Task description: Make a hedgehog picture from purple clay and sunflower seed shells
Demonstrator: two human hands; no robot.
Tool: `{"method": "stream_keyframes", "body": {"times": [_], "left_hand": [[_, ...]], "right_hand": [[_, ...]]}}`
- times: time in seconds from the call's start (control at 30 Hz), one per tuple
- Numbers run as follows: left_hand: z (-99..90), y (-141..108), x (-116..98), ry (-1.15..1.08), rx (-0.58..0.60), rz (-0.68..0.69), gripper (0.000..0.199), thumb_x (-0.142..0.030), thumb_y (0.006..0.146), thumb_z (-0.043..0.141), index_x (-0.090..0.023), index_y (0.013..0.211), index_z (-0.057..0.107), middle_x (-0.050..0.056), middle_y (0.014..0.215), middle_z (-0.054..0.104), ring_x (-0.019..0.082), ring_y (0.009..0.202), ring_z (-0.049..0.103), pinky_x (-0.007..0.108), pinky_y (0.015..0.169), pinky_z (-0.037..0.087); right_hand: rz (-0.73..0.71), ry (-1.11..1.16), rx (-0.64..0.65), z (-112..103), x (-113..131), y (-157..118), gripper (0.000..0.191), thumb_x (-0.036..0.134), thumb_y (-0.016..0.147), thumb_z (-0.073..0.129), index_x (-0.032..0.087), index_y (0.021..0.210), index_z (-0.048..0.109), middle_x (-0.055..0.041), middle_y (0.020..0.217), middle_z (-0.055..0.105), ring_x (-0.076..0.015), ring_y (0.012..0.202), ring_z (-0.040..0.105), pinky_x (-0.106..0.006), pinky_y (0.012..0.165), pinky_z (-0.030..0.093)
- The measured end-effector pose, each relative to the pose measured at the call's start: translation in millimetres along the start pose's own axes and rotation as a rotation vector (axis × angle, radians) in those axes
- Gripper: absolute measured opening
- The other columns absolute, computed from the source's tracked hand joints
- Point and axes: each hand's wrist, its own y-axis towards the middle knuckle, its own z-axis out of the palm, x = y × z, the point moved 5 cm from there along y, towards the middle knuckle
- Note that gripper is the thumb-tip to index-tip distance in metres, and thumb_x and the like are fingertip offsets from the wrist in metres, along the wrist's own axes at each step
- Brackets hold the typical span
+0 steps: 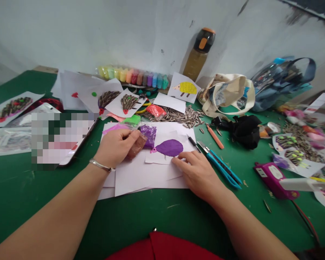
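A small white sheet (151, 158) bears a purple clay body (170, 148) with a pink clay piece at its left tip. My left hand (119, 144), a bracelet at its wrist, pinches a packet of brown clay (137, 146) left of that sheet. Behind the packet lies a bag of purple clay (148, 133). My right hand (193, 166) rests at the right edge of the small sheet, fingers apart and curved, nothing held. Larger white papers (141, 178) lie underneath.
To the right lie a pen (194, 143), an orange tool (215, 137), a blue cutter (222, 166) and a magenta device (276, 180). Sunflower seeds (181, 115), a clay set (135, 77) and a bottle (199, 54) stand behind. At left is a tablet (79, 141).
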Motion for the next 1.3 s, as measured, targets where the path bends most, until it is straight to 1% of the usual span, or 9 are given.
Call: {"method": "stream_keyframes", "body": {"times": [0.13,0.23,0.33,0.5,0.6,0.8,1.0,1.17,1.3], "left_hand": [[0.5,0,-2,-0.007,0.001,-0.001,0.043,-0.056,0.083,0.047,-0.022,0.063,0.063,0.0,0.063,0.065,0.018,0.065,0.057,0.028,0.059,0.039],[0.3,0,-1,0.001,0.0,-0.004,0.042,-0.055,0.083,0.047,-0.021,0.064,0.064,0.001,0.063,0.064,0.018,0.065,0.057,0.029,0.058,0.038],[0.3,0,0,-0.001,-0.002,-0.005,0.041,-0.054,0.083,0.047,-0.021,0.067,0.066,0.001,0.067,0.067,0.019,0.068,0.057,0.029,0.06,0.038],[1.0,1,0,0.014,-0.015,0.009,0.042,-0.054,0.083,0.048,-0.021,0.064,0.064,0.001,0.063,0.064,0.018,0.064,0.055,0.029,0.058,0.037],[1.6,1,2,0.016,-0.005,0.008,0.043,-0.056,0.083,0.048,-0.021,0.065,0.065,0.001,0.063,0.065,0.018,0.064,0.056,0.028,0.058,0.037],[1.0,2,3,0.044,-0.019,0.027,0.043,-0.055,0.084,0.047,-0.021,0.066,0.066,0.002,0.065,0.066,0.019,0.064,0.057,0.029,0.057,0.037],[0.7,1,2,0.0,-0.007,-0.007,0.042,-0.055,0.083,0.049,-0.021,0.065,0.066,0.001,0.062,0.065,0.018,0.064,0.057,0.028,0.058,0.039],[1.3,2,4,0.006,-0.004,0.001,0.043,-0.056,0.083,0.048,-0.021,0.07,0.069,0.001,0.068,0.068,0.019,0.067,0.059,0.028,0.059,0.04],[1.0,2,4,0.039,-0.012,0.015,0.044,-0.057,0.083,0.048,-0.021,0.071,0.07,0.002,0.07,0.069,0.02,0.068,0.06,0.028,0.058,0.039]], "right_hand": [[0.004,0.054,-0.007,0,-3,-2,0.043,-0.001,0.081,0.046,0.019,0.114,0.064,-0.0103,0.111,0.063,-0.0236,0.095,0.051,-0.039,0.086,0.043],[0.028,0.184,-0.05,-1,-10,-4,0.048,-0.001,0.08,0.045,0.019,0.121,0.061,-0.0105,0.111,0.062,-0.0233,0.096,0.054,-0.038,0.085,0.045],[0.046,0.27,-0.09,-1,-15,-5,0.048,0.0,0.081,0.044,0.017,0.124,0.06,-0.0111,0.11,0.062,-0.0227,0.095,0.055,-0.038,0.083,0.046],[0.023,0.189,-0.059,0,-10,-3,0.041,0.004,0.085,0.045,0.019,0.119,0.063,-0.0105,0.107,0.062,-0.0244,0.094,0.053,-0.041,0.083,0.044],[0.022,0.169,-0.041,0,-8,-4,0.038,0.005,0.086,0.045,0.019,0.115,0.065,-0.0104,0.106,0.062,-0.0246,0.093,0.052,-0.041,0.083,0.044],[0.039,0.251,-0.078,1,-14,-6,0.045,0.002,0.083,0.045,0.018,0.121,0.061,-0.0109,0.109,0.061,-0.0235,0.094,0.053,-0.039,0.082,0.045],[0.023,0.158,-0.072,1,-10,-3,0.039,0.003,0.084,0.045,0.018,0.115,0.065,-0.0108,0.103,0.062,-0.024,0.093,0.054,-0.041,0.083,0.045],[0.042,0.21,-0.096,2,-14,-4,0.051,0.0,0.08,0.045,0.015,0.127,0.058,-0.012,0.108,0.061,-0.0235,0.094,0.055,-0.039,0.082,0.046],[0.03,0.137,-0.087,4,-11,-3,0.046,0.0,0.081,0.046,0.018,0.119,0.064,-0.0107,0.102,0.062,-0.0237,0.093,0.055,-0.04,0.083,0.045]]}}
